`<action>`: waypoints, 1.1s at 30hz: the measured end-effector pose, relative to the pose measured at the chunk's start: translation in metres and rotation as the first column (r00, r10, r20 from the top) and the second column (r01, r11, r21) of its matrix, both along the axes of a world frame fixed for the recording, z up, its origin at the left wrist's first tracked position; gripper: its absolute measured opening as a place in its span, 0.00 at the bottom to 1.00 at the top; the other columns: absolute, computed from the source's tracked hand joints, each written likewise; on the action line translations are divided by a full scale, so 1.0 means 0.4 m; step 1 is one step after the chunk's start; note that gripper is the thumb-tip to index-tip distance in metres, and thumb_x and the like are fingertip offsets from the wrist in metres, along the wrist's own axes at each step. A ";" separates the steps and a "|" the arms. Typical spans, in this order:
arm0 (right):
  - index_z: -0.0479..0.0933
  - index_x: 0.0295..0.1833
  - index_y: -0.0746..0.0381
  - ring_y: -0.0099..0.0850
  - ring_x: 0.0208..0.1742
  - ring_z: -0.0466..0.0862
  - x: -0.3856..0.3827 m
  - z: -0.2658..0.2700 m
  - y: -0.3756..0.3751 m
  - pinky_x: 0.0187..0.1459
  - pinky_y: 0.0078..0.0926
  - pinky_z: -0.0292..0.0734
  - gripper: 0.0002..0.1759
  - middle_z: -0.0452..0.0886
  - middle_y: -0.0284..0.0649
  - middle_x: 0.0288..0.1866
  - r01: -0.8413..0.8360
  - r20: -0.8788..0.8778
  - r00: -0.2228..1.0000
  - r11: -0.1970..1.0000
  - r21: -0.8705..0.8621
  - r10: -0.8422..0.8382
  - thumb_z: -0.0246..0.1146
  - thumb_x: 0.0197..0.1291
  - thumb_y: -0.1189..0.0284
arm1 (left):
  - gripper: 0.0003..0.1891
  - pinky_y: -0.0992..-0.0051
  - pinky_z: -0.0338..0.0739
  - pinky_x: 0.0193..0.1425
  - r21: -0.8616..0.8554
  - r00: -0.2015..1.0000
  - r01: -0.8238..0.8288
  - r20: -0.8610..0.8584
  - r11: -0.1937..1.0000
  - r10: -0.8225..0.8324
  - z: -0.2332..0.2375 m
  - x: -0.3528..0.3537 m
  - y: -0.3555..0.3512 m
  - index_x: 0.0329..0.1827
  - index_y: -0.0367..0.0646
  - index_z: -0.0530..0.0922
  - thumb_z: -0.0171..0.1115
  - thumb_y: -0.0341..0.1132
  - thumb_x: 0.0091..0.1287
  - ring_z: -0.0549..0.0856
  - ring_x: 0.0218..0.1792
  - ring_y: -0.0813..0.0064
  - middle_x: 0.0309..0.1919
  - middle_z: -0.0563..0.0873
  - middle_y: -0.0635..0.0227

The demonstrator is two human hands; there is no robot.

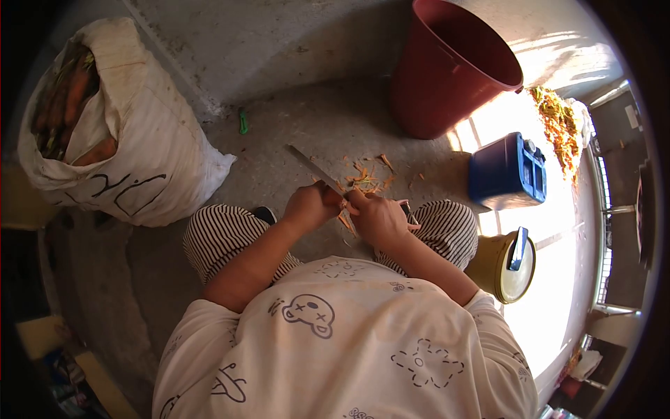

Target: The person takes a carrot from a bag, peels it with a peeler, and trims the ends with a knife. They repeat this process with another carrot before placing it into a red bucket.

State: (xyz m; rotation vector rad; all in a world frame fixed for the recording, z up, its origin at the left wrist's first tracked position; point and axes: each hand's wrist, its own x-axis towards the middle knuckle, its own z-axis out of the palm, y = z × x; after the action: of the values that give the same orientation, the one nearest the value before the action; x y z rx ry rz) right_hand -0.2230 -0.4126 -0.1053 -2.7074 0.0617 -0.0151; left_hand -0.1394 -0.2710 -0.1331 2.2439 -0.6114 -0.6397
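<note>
Rough vegetable-prep room — bare concrete floor [293,115], carrot sack [157,126], bucket [429,87], scattered peelings [364,177]

Looks like smooth metal on knife blade [314,167]; smooth plas. on bucket [431,87]; slightly glossy plas. on jerrycan [497,171]; creased, matt fabric-like matl. on sack [155,119]; matt cloth on T-shirt [366,314] & trousers [447,227]; rough, dull concr. on floor [317,115].

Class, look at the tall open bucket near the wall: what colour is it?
The bucket is dark red, shown best in the head view.
</note>
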 end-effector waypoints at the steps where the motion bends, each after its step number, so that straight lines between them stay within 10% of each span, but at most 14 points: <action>1: 0.68 0.32 0.57 0.44 0.23 0.77 0.013 -0.010 -0.008 0.24 0.39 0.71 0.04 0.76 0.44 0.23 0.027 -0.027 0.999 0.999 0.020 -0.027 0.55 0.51 0.70 | 0.19 0.69 0.74 0.39 -0.015 0.998 0.016 0.066 1.000 -0.015 0.009 -0.011 -0.004 0.38 0.41 0.75 0.65 0.40 0.44 0.80 0.36 0.61 0.32 0.80 0.59; 12: 0.71 0.35 0.55 0.41 0.22 0.77 -0.045 0.028 -0.008 0.23 0.37 0.72 0.06 0.76 0.42 0.22 0.004 0.034 0.999 0.999 0.032 -0.005 0.54 0.52 0.67 | 0.22 0.69 0.74 0.39 -0.123 0.963 0.001 0.268 0.992 0.032 -0.020 0.009 0.016 0.40 0.37 0.73 0.67 0.39 0.43 0.80 0.37 0.59 0.35 0.78 0.54; 15: 0.71 0.35 0.55 0.39 0.21 0.77 -0.054 0.031 -0.002 0.21 0.34 0.72 0.05 0.76 0.40 0.22 -0.042 0.068 0.997 0.999 0.011 0.041 0.53 0.53 0.67 | 0.20 0.69 0.74 0.39 -0.081 0.999 -0.020 0.026 0.996 0.022 0.009 0.012 0.014 0.39 0.39 0.74 0.67 0.37 0.43 0.80 0.37 0.62 0.34 0.79 0.56; 30: 0.71 0.34 0.60 0.39 0.23 0.79 0.064 -0.058 -0.028 0.24 0.35 0.73 0.09 0.77 0.47 0.21 0.163 -0.117 0.981 0.983 0.088 -0.153 0.53 0.53 0.66 | 0.23 0.68 0.74 0.37 0.020 0.931 -0.051 0.364 0.999 0.040 -0.008 -0.048 -0.023 0.39 0.40 0.70 0.70 0.35 0.40 0.79 0.33 0.58 0.31 0.79 0.59; 33: 0.70 0.33 0.62 0.44 0.26 0.79 0.085 -0.052 -0.070 0.28 0.39 0.73 0.08 0.77 0.49 0.23 0.475 -0.525 0.829 0.739 0.478 -0.194 0.53 0.52 0.68 | 0.24 0.72 0.74 0.35 -0.277 0.935 0.091 0.354 0.956 0.014 -0.025 -0.008 -0.007 0.43 0.40 0.69 0.69 0.33 0.43 0.79 0.31 0.64 0.32 0.78 0.62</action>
State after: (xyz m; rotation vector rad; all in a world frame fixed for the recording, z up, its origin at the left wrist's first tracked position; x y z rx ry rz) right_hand -0.1891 -0.4406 -0.1261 -1.9744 0.6092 0.4456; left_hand -0.1426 -0.2736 -0.1432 2.0811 -0.8684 -0.1443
